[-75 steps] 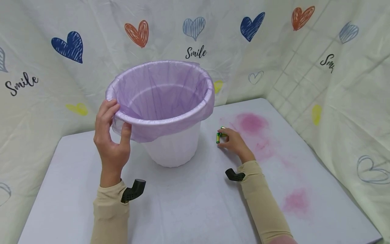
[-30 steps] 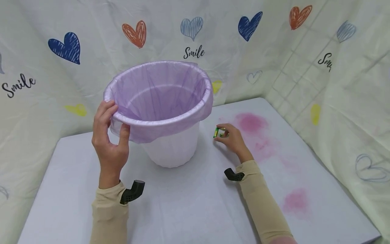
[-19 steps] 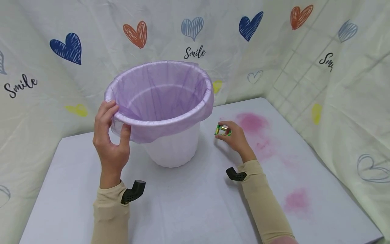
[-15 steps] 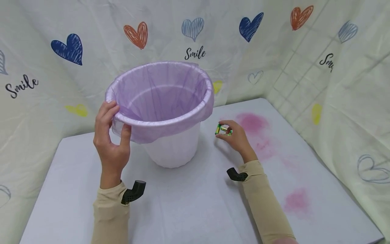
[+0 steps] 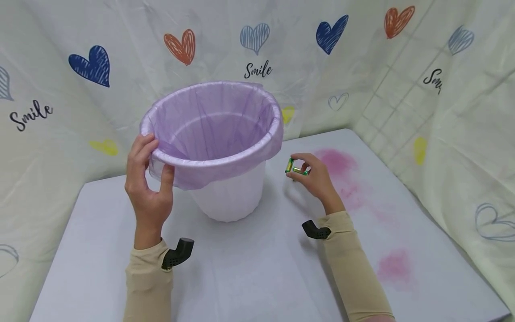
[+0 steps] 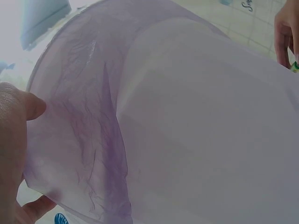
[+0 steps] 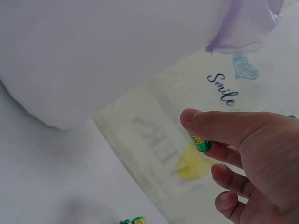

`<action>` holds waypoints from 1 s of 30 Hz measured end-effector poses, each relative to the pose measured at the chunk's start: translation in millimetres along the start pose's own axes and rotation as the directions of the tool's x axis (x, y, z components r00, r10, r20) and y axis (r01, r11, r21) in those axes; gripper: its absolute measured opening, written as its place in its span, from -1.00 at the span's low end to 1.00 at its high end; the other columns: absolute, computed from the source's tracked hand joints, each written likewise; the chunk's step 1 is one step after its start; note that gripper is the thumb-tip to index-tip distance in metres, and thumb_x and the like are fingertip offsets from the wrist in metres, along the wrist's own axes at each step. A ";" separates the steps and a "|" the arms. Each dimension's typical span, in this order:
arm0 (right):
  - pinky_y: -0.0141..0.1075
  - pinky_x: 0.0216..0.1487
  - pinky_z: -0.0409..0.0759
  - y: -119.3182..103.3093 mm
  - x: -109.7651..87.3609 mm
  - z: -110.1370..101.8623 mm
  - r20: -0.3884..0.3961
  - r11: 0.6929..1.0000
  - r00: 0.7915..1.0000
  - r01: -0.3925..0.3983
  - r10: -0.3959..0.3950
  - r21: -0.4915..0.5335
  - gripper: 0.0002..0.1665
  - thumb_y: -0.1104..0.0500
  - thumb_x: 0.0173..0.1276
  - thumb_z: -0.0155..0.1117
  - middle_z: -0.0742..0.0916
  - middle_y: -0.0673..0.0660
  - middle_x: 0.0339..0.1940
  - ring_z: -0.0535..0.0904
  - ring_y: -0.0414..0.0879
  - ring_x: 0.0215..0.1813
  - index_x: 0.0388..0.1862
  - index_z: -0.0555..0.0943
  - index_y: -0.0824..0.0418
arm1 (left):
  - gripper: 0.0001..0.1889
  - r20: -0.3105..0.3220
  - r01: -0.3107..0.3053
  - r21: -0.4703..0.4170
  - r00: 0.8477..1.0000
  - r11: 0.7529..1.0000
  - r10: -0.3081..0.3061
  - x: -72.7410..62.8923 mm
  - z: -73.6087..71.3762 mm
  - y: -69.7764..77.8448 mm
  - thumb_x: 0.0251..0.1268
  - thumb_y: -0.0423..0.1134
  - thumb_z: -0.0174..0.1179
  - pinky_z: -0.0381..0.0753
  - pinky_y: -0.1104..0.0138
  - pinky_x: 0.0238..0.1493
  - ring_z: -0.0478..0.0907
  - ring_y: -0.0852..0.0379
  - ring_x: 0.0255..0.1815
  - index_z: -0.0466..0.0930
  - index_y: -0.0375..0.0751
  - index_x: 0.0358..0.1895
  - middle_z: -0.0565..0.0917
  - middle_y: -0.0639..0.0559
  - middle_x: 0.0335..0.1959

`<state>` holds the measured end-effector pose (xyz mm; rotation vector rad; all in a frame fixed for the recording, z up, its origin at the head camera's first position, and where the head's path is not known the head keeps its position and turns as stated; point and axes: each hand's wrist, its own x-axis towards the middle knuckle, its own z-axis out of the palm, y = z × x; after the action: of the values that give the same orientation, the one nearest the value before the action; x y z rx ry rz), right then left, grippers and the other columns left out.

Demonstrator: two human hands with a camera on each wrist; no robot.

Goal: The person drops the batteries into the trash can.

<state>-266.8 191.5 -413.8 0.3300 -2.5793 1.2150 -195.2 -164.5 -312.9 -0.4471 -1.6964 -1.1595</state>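
Observation:
A white bin [image 5: 233, 197] stands tilted on the table, a purple plastic liner [image 5: 225, 163] folded over its rim. My left hand [image 5: 149, 192] grips the rim at the left, thumb outside and fingers over the edge; the left wrist view shows that thumb against the liner [image 6: 74, 140]. To the right of the bin, my right hand [image 5: 315, 179] pinches a small green and yellow battery [image 5: 289, 164] between thumb and index finger. Its other fingers are loosely curled, seen in the right wrist view. Past the pinched battery, more green batteries [image 5: 300, 171] show on the table.
The white-covered table [image 5: 249, 277] has pink stains [image 5: 394, 266] on its right side. A printed curtain [image 5: 217, 58] with hearts and "Smile" lettering hangs behind and along the sides. Black wrist cameras [image 5: 179, 253] are strapped on both sleeves.
My right hand has raised one battery off the table and shifted slightly up and right; the other batteries came into sight beneath it. My left hand keeps its grip on the rim.

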 end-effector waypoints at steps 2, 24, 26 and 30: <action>-0.28 -0.22 0.46 -3.2 0.6 -2.2 -0.013 1.000 1.000 0.015 -0.015 0.001 -0.40 0.13 0.10 0.49 0.65 0.09 0.09 0.52 0.00 -0.24 0.17 0.57 0.09 | -0.55 -0.002 0.000 -0.002 1.000 1.000 0.000 0.7 0.2 0.9 0.22 -0.18 0.14 0.45 0.24 0.34 0.38 -0.15 0.36 0.51 -0.46 0.08 0.54 -0.28 0.19; -0.23 -0.27 0.44 -38.2 -9.6 -23.7 -0.103 0.995 0.991 0.087 -0.082 0.050 -0.41 0.17 0.08 0.50 0.66 0.11 0.06 0.48 0.01 -0.25 0.15 0.60 0.09 | -0.56 0.002 0.009 0.002 1.000 1.000 -0.009 0.1 0.4 10.9 0.21 -0.19 0.13 0.45 0.28 0.34 0.39 -0.17 0.36 0.51 -0.47 0.07 0.54 -0.31 0.18; -0.25 -0.28 0.44 -39.4 -10.0 -25.3 -0.112 0.994 0.989 0.097 -0.092 0.046 -0.42 0.17 0.08 0.50 0.66 0.09 0.05 0.47 -0.05 -0.26 0.15 0.60 0.09 | -0.56 0.000 0.008 0.001 1.000 1.000 -0.008 -0.2 0.9 11.1 0.22 -0.19 0.13 0.45 0.28 0.34 0.39 -0.17 0.35 0.51 -0.48 0.06 0.54 -0.32 0.17; -0.33 -0.29 0.42 -42.9 -8.0 -28.7 -0.130 0.991 0.985 0.122 -0.113 0.061 -0.42 0.16 0.09 0.49 0.66 0.07 0.04 0.46 -0.12 -0.27 0.15 0.60 0.05 | -0.55 -0.008 0.006 -0.005 1.000 1.000 -0.006 2.2 2.6 11.1 0.22 -0.18 0.13 0.47 0.29 0.31 0.40 -0.15 0.35 0.50 -0.48 0.06 0.54 -0.32 0.16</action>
<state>-241.6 187.9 -368.2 0.4004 -2.3802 1.2426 -189.3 -157.5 -305.7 -0.4404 -1.6892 -1.1684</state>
